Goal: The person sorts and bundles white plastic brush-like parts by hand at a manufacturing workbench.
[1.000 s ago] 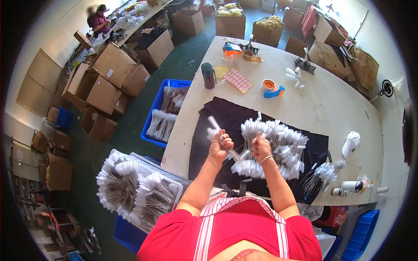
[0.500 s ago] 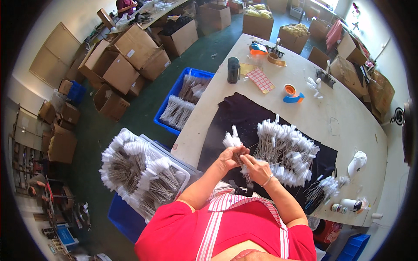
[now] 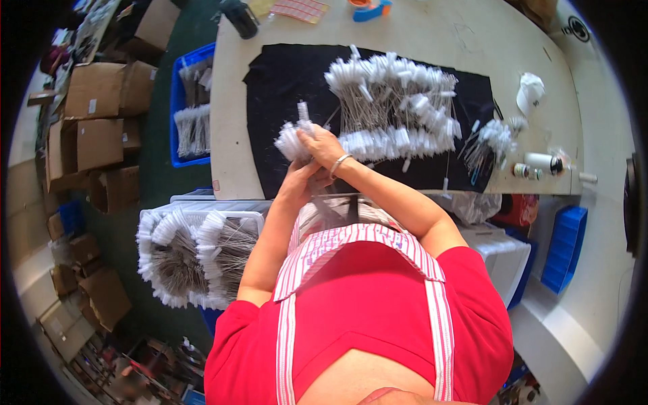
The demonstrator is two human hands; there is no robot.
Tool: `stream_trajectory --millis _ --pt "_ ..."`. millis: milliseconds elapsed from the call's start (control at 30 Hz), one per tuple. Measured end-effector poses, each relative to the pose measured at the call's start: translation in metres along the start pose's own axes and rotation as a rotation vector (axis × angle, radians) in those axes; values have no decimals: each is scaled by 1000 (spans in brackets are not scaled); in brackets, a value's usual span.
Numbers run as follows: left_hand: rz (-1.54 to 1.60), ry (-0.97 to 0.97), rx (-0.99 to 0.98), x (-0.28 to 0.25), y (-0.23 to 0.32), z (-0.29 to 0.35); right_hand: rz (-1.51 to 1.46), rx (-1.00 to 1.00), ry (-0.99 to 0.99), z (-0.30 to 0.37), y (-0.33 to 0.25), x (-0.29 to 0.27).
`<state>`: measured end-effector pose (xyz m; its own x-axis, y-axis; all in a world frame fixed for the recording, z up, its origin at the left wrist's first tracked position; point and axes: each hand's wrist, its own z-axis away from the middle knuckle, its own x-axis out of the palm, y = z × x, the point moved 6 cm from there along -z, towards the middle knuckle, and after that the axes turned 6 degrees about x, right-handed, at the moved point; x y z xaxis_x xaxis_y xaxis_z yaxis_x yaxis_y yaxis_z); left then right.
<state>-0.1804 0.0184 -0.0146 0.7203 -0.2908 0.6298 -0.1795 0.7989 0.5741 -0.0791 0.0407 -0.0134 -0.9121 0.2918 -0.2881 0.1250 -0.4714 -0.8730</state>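
My left hand (image 3: pixel 302 182) is closed around the thin wire stems of a bunch of white-bristled wire brushes (image 3: pixel 290 143). Higher up, just below the bristle heads, my right hand (image 3: pixel 322 147) grips the same bunch; one brush sticks up above the others. The stem ends blur near my apron. Both hands are over the near left part of a black cloth (image 3: pixel 277 88). To their right on the cloth lies a big heap of similar brushes (image 3: pixel 378 101), white heads at the far and near sides with wire stems between.
A white tub (image 3: pixel 260 223) heaped with brushes stands left of my body; a blue crate (image 3: pixel 177 128) with more is beyond. On the table's right are a small brush pile (image 3: pixel 496 138), a white cap (image 3: pixel 530 93) and a white bottle (image 3: pixel 540 160). Cardboard boxes (image 3: pixel 101 145) stack at left.
The view has turned and tilted, so the table sits higher and straighter. My right hand has gone from the stems up to beside the bristle heads; my left hand is now below it.
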Motion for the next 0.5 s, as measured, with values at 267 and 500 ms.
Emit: stream_trajectory --millis 267,500 --pt "72 -100 -53 -26 -22 11 -39 -168 -22 10 -10 16" --pt "120 30 -195 -30 -7 -33 -100 -12 422 -8 53 -85"
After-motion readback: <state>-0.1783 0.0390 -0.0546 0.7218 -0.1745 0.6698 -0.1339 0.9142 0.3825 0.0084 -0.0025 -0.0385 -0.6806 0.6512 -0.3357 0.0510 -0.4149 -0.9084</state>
